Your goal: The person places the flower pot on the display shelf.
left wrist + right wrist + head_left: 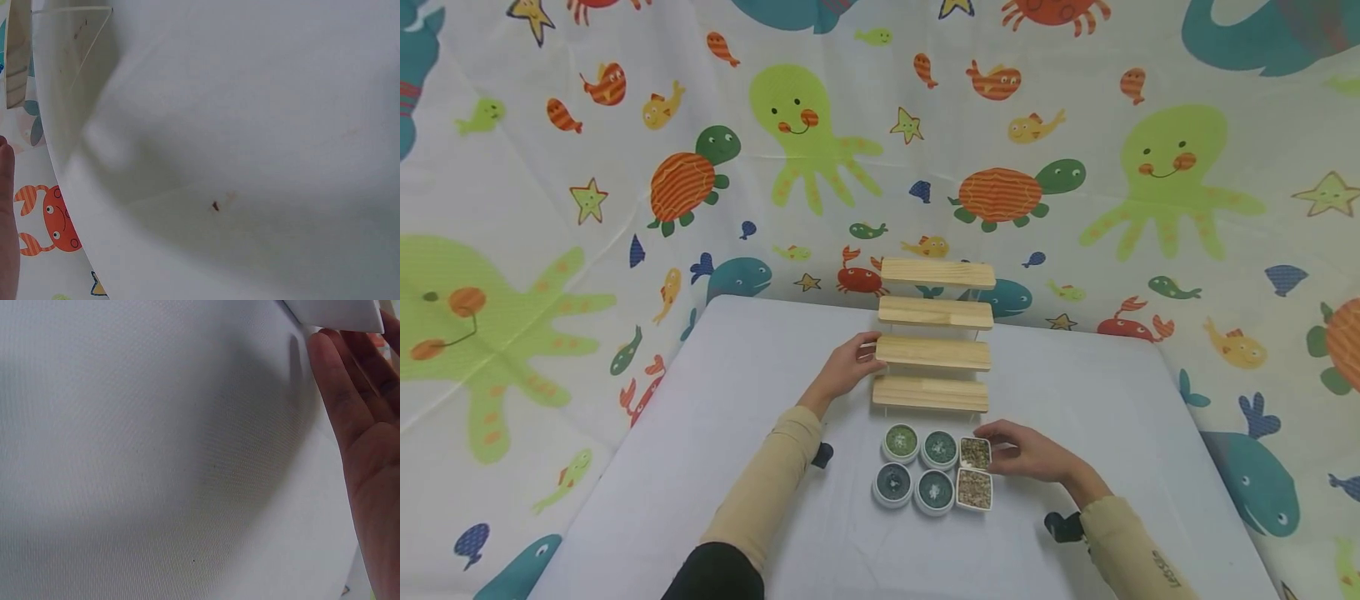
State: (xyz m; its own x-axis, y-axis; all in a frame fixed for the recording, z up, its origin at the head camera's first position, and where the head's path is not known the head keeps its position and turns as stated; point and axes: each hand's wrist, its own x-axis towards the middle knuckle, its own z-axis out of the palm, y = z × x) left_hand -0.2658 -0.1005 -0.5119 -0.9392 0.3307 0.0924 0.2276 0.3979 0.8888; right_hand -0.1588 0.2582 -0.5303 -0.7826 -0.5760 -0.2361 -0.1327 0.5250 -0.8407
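A tiered display stand (931, 394) with pale wooden steps on clear supports stands toward the back of the table. At the left end of a middle step, my left hand (844, 367) grips the edge between thumb and fingers. My right hand (1033, 454) pinches a small square white pot (975, 453) with speckled brown-green contents. In the right wrist view, thumb and fingers are at the white wall of that pot (340, 314). A second square pot (974, 490) sits just in front. Round white pots with green contents stand to the left, among them a lighter green one (901, 442).
A white cloth (760, 342) covers the table. Behind it hangs a curtain (880, 175) printed with sea animals. The other round pots are a dark one (893, 483) and two blue-green ones (939, 450), close together in front of the stand.
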